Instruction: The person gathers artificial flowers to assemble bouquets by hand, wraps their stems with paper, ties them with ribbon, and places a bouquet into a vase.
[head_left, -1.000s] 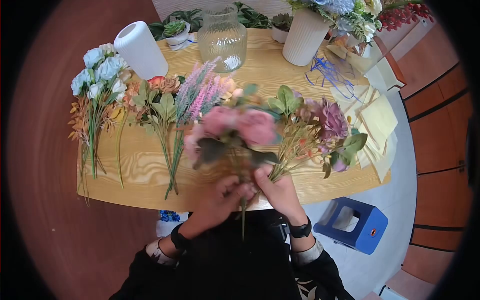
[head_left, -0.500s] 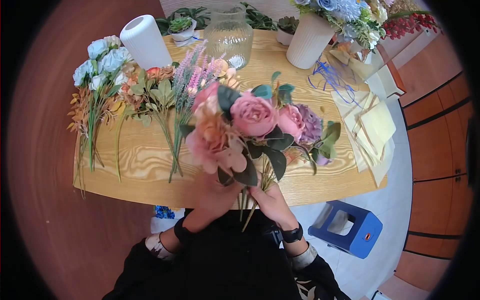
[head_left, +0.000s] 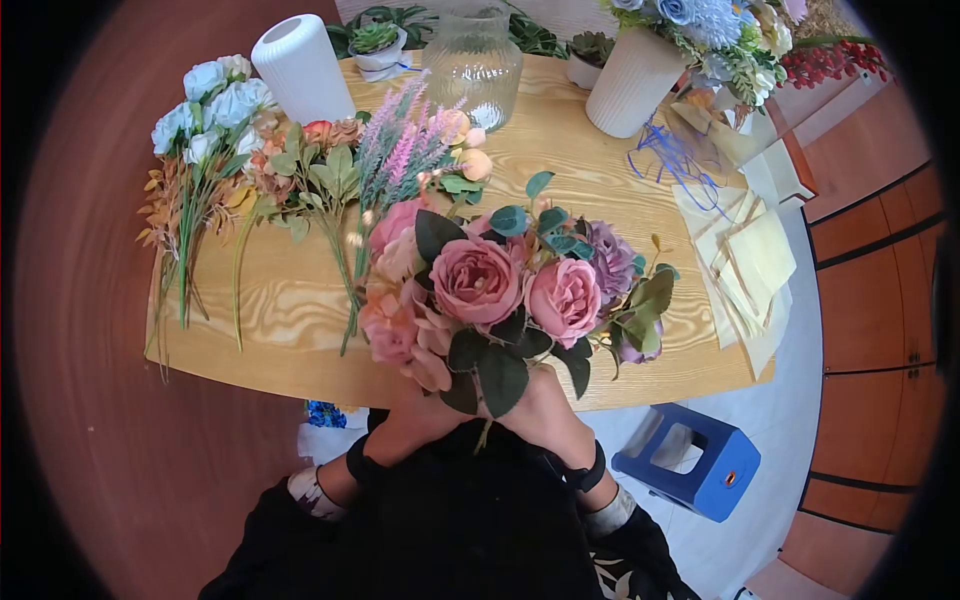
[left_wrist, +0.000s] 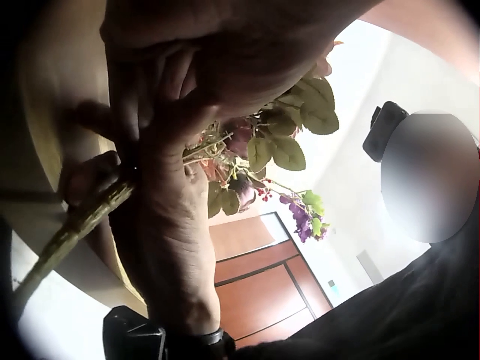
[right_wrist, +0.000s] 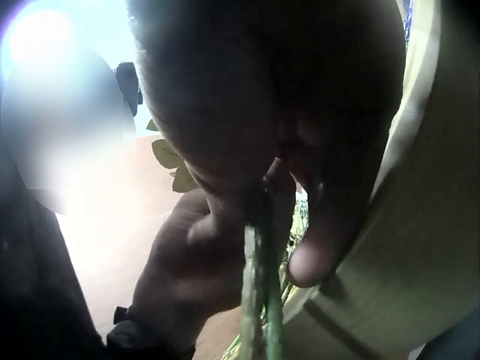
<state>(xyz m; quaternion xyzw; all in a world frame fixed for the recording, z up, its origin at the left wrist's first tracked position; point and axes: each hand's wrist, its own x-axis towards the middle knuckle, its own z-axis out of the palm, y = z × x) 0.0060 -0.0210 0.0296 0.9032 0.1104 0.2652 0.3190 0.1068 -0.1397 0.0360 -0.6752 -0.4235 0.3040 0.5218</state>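
A bouquet of artificial flowers, with pink peonies (head_left: 478, 280), a purple flower (head_left: 610, 258) and dark green leaves (head_left: 502, 380), is held low in front of the body. My left hand (head_left: 422, 418) grips its stems from the left, partly hidden under the blooms. From the other side my right hand (head_left: 548, 412) holds the same stems, the two hands close together. In the left wrist view the bundled stems (left_wrist: 82, 225) stick out below the fingers. The right wrist view shows a brown stem (right_wrist: 253, 292) beside a green one (right_wrist: 274, 322).
Blue roses (head_left: 235, 105), orange flowers and lavender (head_left: 395, 150) lie along the table's left. A white vase (head_left: 305, 70), a glass vase (head_left: 470, 75) and a filled vase (head_left: 635, 85) stand behind. Wrapping paper (head_left: 755, 255) lies right, near blue ribbon (head_left: 670, 155). A blue stool (head_left: 690, 460) stands below.
The pink flowers and the purple ones, apart at first, have come together into one bouquet. The blooms have lowered toward my body, covering more of both hands.
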